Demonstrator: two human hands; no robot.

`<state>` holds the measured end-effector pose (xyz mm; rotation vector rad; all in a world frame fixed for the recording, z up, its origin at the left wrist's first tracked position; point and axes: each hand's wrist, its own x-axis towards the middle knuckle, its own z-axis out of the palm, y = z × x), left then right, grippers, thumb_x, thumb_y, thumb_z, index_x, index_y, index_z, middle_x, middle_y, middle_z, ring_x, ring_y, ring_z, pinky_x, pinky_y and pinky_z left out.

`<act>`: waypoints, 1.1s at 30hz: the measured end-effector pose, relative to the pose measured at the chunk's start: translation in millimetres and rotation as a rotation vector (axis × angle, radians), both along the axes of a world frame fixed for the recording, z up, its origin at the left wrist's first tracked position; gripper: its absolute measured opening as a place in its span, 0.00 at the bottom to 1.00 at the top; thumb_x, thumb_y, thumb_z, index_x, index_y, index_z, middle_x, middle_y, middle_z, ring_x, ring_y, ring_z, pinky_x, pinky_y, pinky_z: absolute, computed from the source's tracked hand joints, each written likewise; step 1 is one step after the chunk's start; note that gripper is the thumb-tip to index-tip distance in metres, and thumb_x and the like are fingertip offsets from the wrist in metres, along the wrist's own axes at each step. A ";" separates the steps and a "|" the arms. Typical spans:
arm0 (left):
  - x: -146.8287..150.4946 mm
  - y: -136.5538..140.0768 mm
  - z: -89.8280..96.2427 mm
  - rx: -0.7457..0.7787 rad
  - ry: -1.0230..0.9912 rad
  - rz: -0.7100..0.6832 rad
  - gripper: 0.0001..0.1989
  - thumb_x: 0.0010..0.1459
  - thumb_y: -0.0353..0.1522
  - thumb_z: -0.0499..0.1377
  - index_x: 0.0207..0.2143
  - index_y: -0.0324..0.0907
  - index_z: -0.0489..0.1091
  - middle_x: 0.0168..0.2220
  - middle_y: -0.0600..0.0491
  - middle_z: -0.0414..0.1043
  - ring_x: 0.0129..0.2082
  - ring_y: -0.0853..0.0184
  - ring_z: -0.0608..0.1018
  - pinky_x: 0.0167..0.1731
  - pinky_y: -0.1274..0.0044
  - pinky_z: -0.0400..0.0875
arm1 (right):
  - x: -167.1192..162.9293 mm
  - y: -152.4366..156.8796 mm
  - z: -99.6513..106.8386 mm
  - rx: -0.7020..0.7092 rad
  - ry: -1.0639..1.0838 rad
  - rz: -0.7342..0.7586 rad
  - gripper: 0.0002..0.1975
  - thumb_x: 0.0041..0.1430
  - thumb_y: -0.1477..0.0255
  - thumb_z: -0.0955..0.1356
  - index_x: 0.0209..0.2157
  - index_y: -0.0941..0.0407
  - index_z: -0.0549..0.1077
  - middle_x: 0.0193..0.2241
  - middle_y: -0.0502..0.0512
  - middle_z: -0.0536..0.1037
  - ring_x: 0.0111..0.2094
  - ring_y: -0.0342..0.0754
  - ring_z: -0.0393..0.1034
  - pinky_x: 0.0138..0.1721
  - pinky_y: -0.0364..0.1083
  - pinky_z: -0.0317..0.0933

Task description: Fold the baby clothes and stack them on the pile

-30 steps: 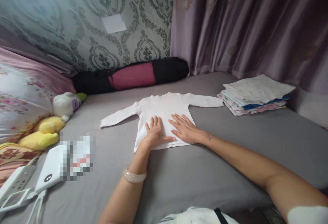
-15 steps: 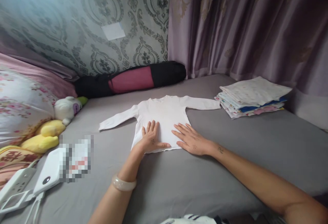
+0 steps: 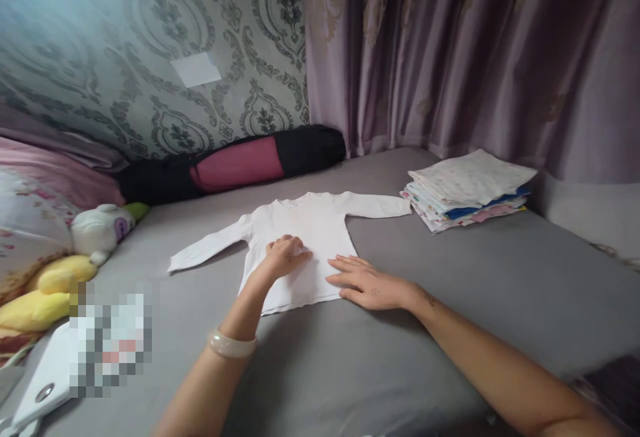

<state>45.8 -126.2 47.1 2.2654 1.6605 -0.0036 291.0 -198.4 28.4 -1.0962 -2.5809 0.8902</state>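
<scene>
Centrally, a white long-sleeved cloth shirt lies flat on the grey-sheeted bed, sleeves at nine and three o'clock, probably against bunching; the right hand, grip wide, is at its four-o'clock edge, perhaps steadying; the left hand bends mid-shirt, grip unclear

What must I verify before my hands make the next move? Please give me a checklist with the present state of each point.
1. White shirt spread out, both sleeves extended to the sides: ok.
2. Left grip flat on the cloth: not ok; its fingers are curled over the shirt's middle.
3. Cloth free of the left grip's fingers: cannot tell; the fingertips are hidden.
4. Right grip open, fingers extended at the shirt's lower right: ok.
5. Right sleeve free of the folded stack: cannot tell; the cuff reaches its edge.
6. White device apart from the shirt: ok.
</scene>
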 end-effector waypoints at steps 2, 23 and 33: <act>13.8 4.8 -4.6 0.015 -0.003 -0.004 0.18 0.59 0.45 0.52 0.47 0.47 0.69 0.51 0.49 0.69 0.53 0.59 0.71 0.55 0.66 0.59 | 3.6 -1.0 3.2 -0.018 0.015 0.009 0.20 0.66 0.67 0.61 0.58 0.49 0.68 0.66 0.54 0.53 0.67 0.50 0.41 0.66 0.55 0.37; 23.0 13.7 -14.9 -0.022 0.001 -0.057 0.30 0.55 0.49 0.56 0.59 0.52 0.60 0.64 0.50 0.55 0.65 0.54 0.56 0.60 0.64 0.56 | 53.3 40.9 5.8 -0.150 0.289 -0.397 0.17 0.62 0.64 0.63 0.48 0.53 0.77 0.46 0.53 0.79 0.47 0.49 0.73 0.51 0.48 0.63; 20.5 18.4 -17.7 -0.039 -0.003 -0.062 0.35 0.54 0.50 0.57 0.61 0.48 0.58 0.66 0.45 0.52 0.66 0.51 0.53 0.60 0.64 0.57 | 106.2 114.7 1.0 0.402 -0.437 -0.921 0.21 0.61 0.79 0.58 0.50 0.56 0.75 0.49 0.63 0.76 0.53 0.57 0.65 0.52 0.53 0.56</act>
